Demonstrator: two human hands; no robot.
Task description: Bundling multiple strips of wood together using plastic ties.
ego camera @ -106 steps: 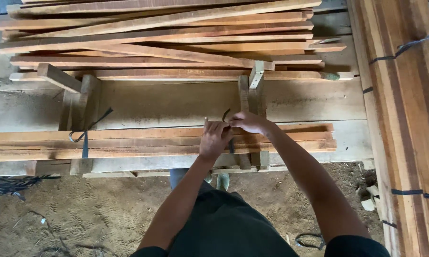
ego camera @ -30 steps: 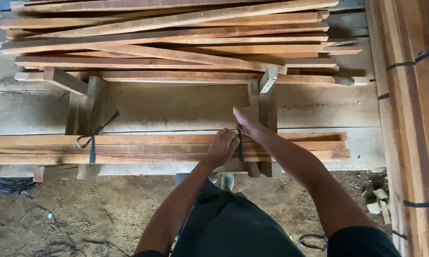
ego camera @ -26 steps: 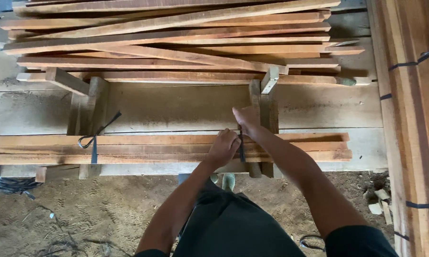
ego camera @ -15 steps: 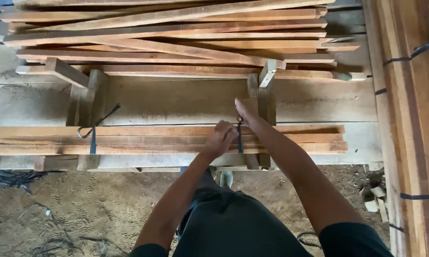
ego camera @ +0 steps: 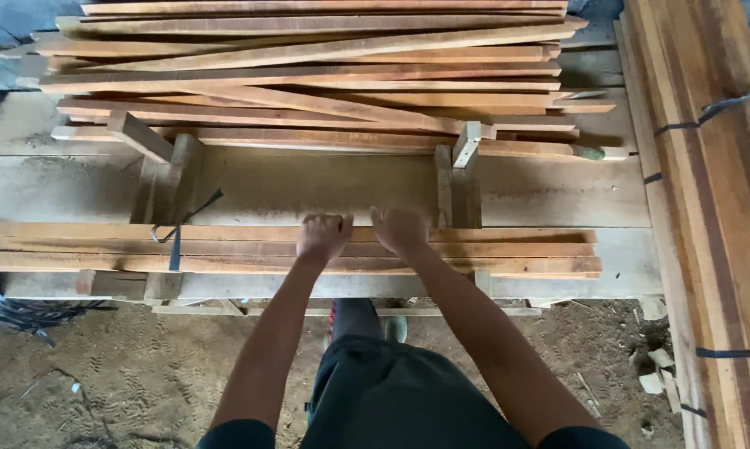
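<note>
Head view: both hands rest on a flat bundle of wooden slats (ego camera: 475,249) that lies lengthwise across the near edge of a pale workbench (ego camera: 558,187). The left hand (ego camera: 323,236) is curled over the far edge of the bundle, fingers bent downward onto the wood; whether it grips a slat or only presses on it cannot be told. The right hand (ego camera: 400,229) sits just beside it, also curled over the far edge, the two hands near each other but apart.

A dark strap (ego camera: 175,249) binds the bundle near its left end, its loose tail curling up toward an upright wooden block (ego camera: 171,179). A second upright wooden post (ego camera: 462,187) stands just right of the right hand, close to the knuckles. Between the bundle and the loose pile of slats (ego camera: 308,75) at the back lies a bare strip of bench, the only open room beyond the hands. On the right, a long strapped stack of boards (ego camera: 708,208) closes that side and runs off the frame.

The bundle's left end reaches close to the picture's edge. The bench's underside and the bundle's lower layers are hidden. The fingertips of both hands are hidden behind the knuckles. The dirt floor (ego camera: 142,366) lies below, partly covered by the person's dark clothing.
</note>
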